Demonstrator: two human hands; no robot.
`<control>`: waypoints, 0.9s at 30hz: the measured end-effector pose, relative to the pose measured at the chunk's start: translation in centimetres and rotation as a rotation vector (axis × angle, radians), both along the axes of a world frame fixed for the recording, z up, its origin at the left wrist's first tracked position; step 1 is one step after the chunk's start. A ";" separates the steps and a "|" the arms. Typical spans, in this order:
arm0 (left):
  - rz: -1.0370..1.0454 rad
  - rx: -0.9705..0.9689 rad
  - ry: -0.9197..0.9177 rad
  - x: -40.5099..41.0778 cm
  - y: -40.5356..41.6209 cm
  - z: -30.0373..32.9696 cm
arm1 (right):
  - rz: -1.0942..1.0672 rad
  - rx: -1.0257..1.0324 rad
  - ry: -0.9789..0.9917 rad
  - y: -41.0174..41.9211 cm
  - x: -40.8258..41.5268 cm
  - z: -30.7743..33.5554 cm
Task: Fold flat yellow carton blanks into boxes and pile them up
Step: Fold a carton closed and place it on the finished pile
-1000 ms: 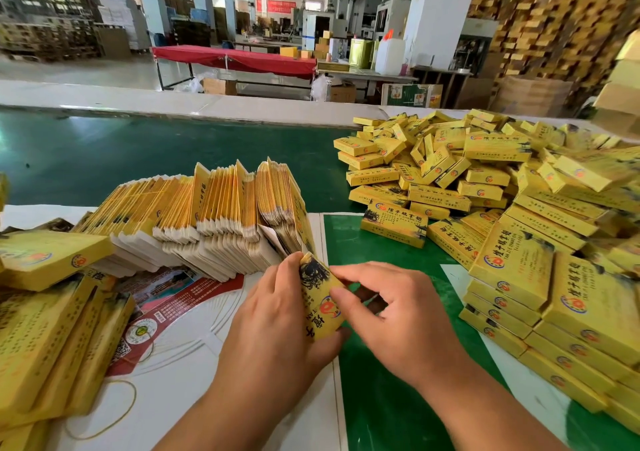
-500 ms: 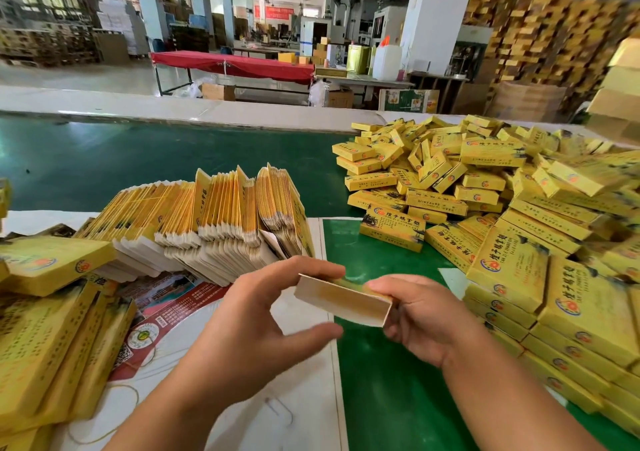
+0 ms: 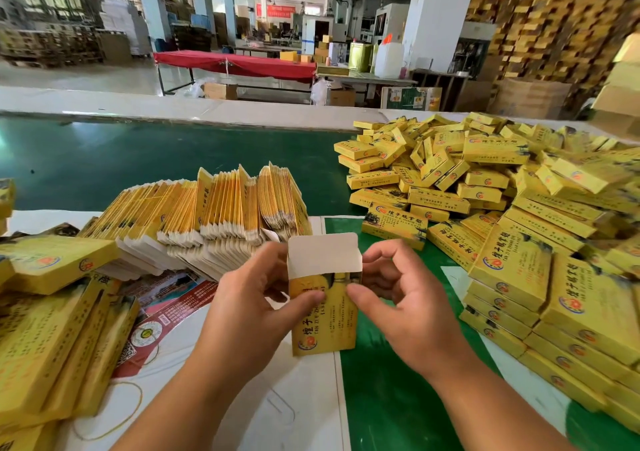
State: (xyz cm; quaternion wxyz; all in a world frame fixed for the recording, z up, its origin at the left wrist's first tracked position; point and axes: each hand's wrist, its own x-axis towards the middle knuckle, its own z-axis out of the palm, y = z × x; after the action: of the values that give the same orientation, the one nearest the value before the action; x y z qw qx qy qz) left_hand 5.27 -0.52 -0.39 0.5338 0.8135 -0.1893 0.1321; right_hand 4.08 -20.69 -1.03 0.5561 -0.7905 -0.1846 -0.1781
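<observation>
- Half a second earlier the carton lay sideways between the hands, its pale inner face up; a full second earlier it was only a flat blank pinched at the row of blanks. It had since been turned upright and opened into a sleeve.
- The carton (image 3: 323,315) stood on end at the centre of the view, its white top flap (image 3: 323,253) raised and not yet tucked.
- The left hand (image 3: 256,312) gripped it from 9 o'clock, thumb pressed on the yellow front face and the other fingers curled behind.
- The right hand (image 3: 408,308) pinched the edge at 3 o'clock, thumb on the front; its remaining fingers (image 3: 388,255) were loosely curled beside the flap.
- The upright row of blanks (image 3: 214,215) stood at 11 o'clock of the hands, on the tabletop (image 3: 263,412).
- Finished boxes lay in a loose heap (image 3: 467,173) at 1 o'clock, and in stacked layers (image 3: 554,305) at 3 o'clock.
- More yellow packs (image 3: 52,329) lay at 8 o'clock.
- Judged from this, the shaping step looked done; closing the top flap came next, then adding the box to the pile. Whether the bottom end was closed could not be seen.
</observation>
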 end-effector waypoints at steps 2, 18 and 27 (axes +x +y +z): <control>0.075 -0.127 -0.031 -0.1 -0.4 -0.3 | -0.006 -0.004 -0.027 0.1 0.1 -0.1; -0.080 -0.086 -0.130 0.1 -0.6 -0.8 | -0.034 -0.273 -0.226 -0.2 0.4 0.2; -0.035 -0.076 -0.222 0.2 -0.6 -0.8 | -0.051 -0.113 -0.195 0.0 0.3 0.5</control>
State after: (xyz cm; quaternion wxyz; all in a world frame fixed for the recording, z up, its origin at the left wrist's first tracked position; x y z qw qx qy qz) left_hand 5.47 -1.13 -1.23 0.5422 0.7696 -0.2562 0.2191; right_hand 4.35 -20.67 -0.55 0.4855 -0.8038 -0.2276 -0.2575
